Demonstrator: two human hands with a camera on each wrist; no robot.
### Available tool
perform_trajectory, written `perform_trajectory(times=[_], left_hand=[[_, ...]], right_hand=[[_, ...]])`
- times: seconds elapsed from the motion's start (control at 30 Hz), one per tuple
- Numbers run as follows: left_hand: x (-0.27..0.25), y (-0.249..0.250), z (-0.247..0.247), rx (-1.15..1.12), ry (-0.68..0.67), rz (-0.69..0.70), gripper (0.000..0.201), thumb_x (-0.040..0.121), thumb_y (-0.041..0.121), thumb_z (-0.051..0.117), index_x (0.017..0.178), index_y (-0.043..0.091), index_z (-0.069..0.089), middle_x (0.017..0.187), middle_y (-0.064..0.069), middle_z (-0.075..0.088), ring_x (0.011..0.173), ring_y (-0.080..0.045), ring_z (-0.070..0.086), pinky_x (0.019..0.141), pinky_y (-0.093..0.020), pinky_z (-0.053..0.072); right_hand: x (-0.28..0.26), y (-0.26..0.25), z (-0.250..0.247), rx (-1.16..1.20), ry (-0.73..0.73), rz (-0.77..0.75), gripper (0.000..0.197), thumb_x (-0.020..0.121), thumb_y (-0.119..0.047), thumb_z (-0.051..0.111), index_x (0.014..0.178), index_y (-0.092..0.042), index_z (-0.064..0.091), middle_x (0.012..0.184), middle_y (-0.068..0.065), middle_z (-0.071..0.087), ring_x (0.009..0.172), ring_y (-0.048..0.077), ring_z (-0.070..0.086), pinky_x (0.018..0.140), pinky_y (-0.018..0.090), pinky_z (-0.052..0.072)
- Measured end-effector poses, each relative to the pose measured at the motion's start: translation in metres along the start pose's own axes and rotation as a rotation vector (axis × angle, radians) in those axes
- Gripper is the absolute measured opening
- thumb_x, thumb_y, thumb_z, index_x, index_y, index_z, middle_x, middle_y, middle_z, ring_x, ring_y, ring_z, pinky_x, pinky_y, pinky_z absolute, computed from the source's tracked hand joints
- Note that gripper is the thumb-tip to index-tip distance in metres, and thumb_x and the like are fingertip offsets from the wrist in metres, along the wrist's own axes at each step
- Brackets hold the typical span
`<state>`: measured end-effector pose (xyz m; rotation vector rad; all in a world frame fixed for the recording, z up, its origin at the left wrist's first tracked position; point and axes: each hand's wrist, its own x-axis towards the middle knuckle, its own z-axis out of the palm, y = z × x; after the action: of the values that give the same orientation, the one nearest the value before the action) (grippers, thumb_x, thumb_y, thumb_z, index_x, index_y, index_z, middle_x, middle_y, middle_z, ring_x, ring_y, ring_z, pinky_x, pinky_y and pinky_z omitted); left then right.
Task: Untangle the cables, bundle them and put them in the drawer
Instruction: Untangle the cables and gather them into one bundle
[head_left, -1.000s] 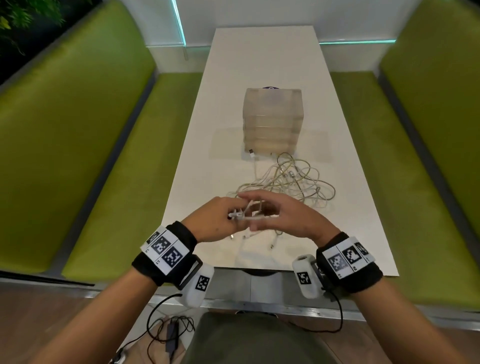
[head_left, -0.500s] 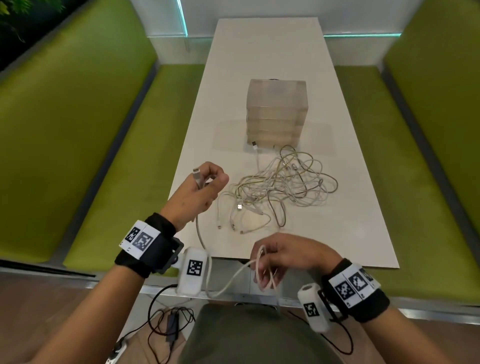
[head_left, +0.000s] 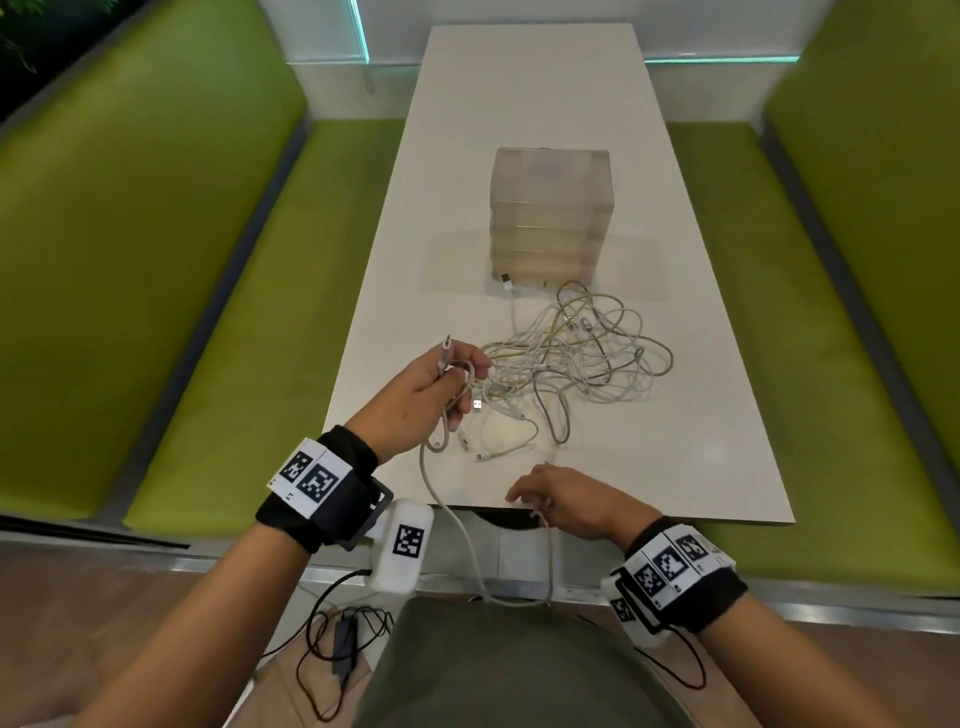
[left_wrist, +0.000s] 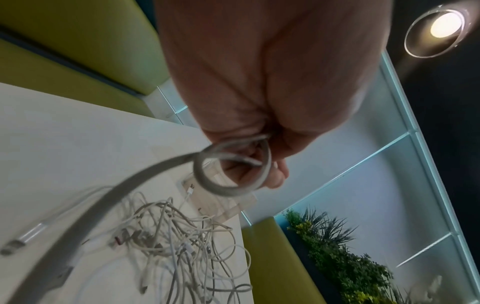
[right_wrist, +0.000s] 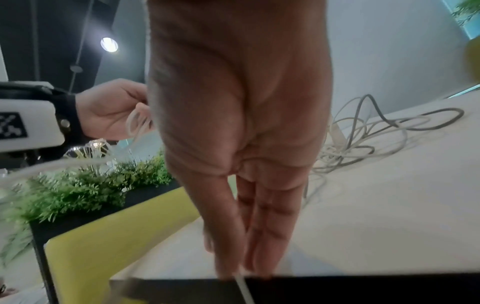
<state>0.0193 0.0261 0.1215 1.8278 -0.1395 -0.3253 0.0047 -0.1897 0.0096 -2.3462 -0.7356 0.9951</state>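
Nearest us, a slack run of the grey cable (head_left: 470, 545) sags below the near edge of the desk (head_left: 727, 467) and over our lap, climbing on the left to one hand and on the right to the other.

Our right hand (head_left: 566, 501) sits at the near desk edge, palm down. The right wrist view shows its fingers (right_wrist: 262, 222) long and nearly straight, pressed close together, with the cable passing out from under the fingertips over the edge — whether they pinch it or only rest on it we cannot tell.

Our left hand (head_left: 426, 400) is raised over the desk's left side, a little farther in. Its fingers are curled around the grey cable, which is wound in a small loop (left_wrist: 231, 166) at the fingertips — one plug end (head_left: 445, 351) sticks up out of the fist.

Just right of that hand and beyond it lies the tangle of cables (head_left: 576, 358), white and pale grey, loose on the desk top, several connector ends trailing toward the near side.

Farther still, touching the tangle's far edge, stands the translucent drawer unit (head_left: 550, 213), its stacked drawers all pushed in. One white plug (head_left: 505, 283) lies against its base.

Green benches (head_left: 156, 260) run along both sides.
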Motion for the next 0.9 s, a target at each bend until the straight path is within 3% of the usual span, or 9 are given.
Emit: perform_trajectory(times=[0.1, 0.2, 0.3, 0.43, 0.6, 0.67, 0.73, 0.8, 0.9], left_hand=[[-0.001, 0.001, 0.008, -0.035, -0.004, -0.009, 0.026, 0.101, 0.0, 0.026, 0.103, 0.006, 0.051, 0.082, 0.001, 0.053, 0.058, -0.007, 0.048, 0.054, -0.021, 0.043], [-0.001, -0.002, 0.018, -0.061, -0.008, -0.012, 0.025, 0.101, 0.001, 0.027, 0.104, 0.005, 0.051, 0.079, -0.01, 0.053, 0.059, -0.01, 0.05, 0.058, -0.023, 0.044], [-0.001, -0.005, 0.027, -0.086, -0.014, 0.006, 0.023, 0.103, 0.007, 0.029, 0.108, 0.005, 0.052, 0.082, -0.01, 0.055, 0.072, -0.018, 0.054, 0.068, -0.029, 0.048], [-0.004, -0.006, 0.036, -0.144, 0.024, 0.016, 0.028, 0.104, 0.02, 0.031, 0.114, 0.005, 0.052, 0.1, -0.006, 0.057, 0.075, -0.02, 0.055, 0.063, -0.031, 0.046], [-0.001, -0.015, 0.032, 0.014, 0.151, 0.066, 0.027, 0.101, 0.037, 0.031, 0.11, 0.038, 0.056, 0.129, -0.001, 0.055, 0.128, -0.01, 0.043, 0.104, -0.018, 0.034], [0.002, -0.011, 0.024, -0.152, 0.242, 0.021, 0.029, 0.104, 0.027, 0.029, 0.108, 0.022, 0.057, 0.116, -0.004, 0.063, 0.111, -0.014, 0.058, 0.097, -0.026, 0.045], [0.001, -0.005, 0.013, -0.323, 0.266, -0.002, 0.029, 0.103, 0.027, 0.031, 0.108, 0.011, 0.054, 0.085, -0.002, 0.066, 0.065, -0.018, 0.063, 0.06, -0.029, 0.053], [0.0, -0.004, 0.007, -0.304, 0.267, 0.002, 0.028, 0.103, 0.029, 0.033, 0.107, 0.012, 0.054, 0.062, 0.001, 0.052, 0.039, -0.012, 0.04, 0.038, -0.02, 0.032], [-0.001, -0.007, 0.013, -0.304, 0.234, 0.032, 0.029, 0.102, 0.031, 0.036, 0.101, 0.011, 0.056, 0.053, 0.004, 0.033, 0.037, -0.01, 0.022, 0.037, -0.017, 0.019]], right_hand=[[-0.004, -0.006, -0.013, 0.154, 0.086, 0.008, 0.054, 0.086, 0.001, 0.053, 0.135, -0.021, 0.047, 0.128, 0.003, 0.052, 0.105, 0.015, 0.057, 0.086, 0.023, 0.047], [-0.008, -0.031, -0.028, 0.557, 0.302, -0.096, 0.053, 0.091, -0.02, 0.06, 0.14, -0.028, 0.039, 0.131, -0.005, 0.053, 0.109, 0.007, 0.059, 0.096, 0.026, 0.048], [-0.008, -0.057, -0.034, 0.895, 0.394, -0.222, 0.044, 0.092, -0.016, 0.06, 0.134, -0.02, 0.044, 0.113, -0.002, 0.063, 0.1, 0.014, 0.066, 0.086, 0.032, 0.055], [-0.004, -0.067, -0.032, 1.023, 0.45, -0.212, 0.045, 0.093, -0.012, 0.057, 0.135, -0.018, 0.041, 0.09, 0.003, 0.07, 0.073, 0.023, 0.066, 0.066, 0.03, 0.053], [-0.009, -0.054, -0.027, 0.857, 0.291, -0.157, 0.033, 0.094, -0.021, 0.057, 0.126, -0.025, 0.049, 0.082, 0.006, 0.073, 0.07, 0.016, 0.064, 0.068, 0.029, 0.05], [-0.011, -0.041, -0.021, 0.681, 0.118, -0.098, 0.023, 0.091, -0.03, 0.061, 0.113, -0.028, 0.057, 0.083, 0.0, 0.072, 0.075, 0.012, 0.065, 0.075, 0.03, 0.051], [-0.012, -0.03, -0.015, 0.413, -0.015, -0.061, 0.022, 0.087, -0.039, 0.064, 0.105, -0.026, 0.065, 0.092, -0.006, 0.07, 0.081, 0.008, 0.062, 0.083, 0.035, 0.051], [-0.011, -0.026, -0.014, 0.209, -0.03, -0.023, 0.031, 0.084, -0.038, 0.067, 0.112, -0.023, 0.065, 0.111, -0.004, 0.066, 0.093, 0.007, 0.059, 0.088, 0.032, 0.048], [-0.009, -0.034, -0.014, 0.372, 0.154, -0.009, 0.06, 0.08, -0.034, 0.074, 0.133, -0.028, 0.047, 0.136, -0.004, 0.049, 0.113, 0.012, 0.053, 0.096, 0.029, 0.045]])
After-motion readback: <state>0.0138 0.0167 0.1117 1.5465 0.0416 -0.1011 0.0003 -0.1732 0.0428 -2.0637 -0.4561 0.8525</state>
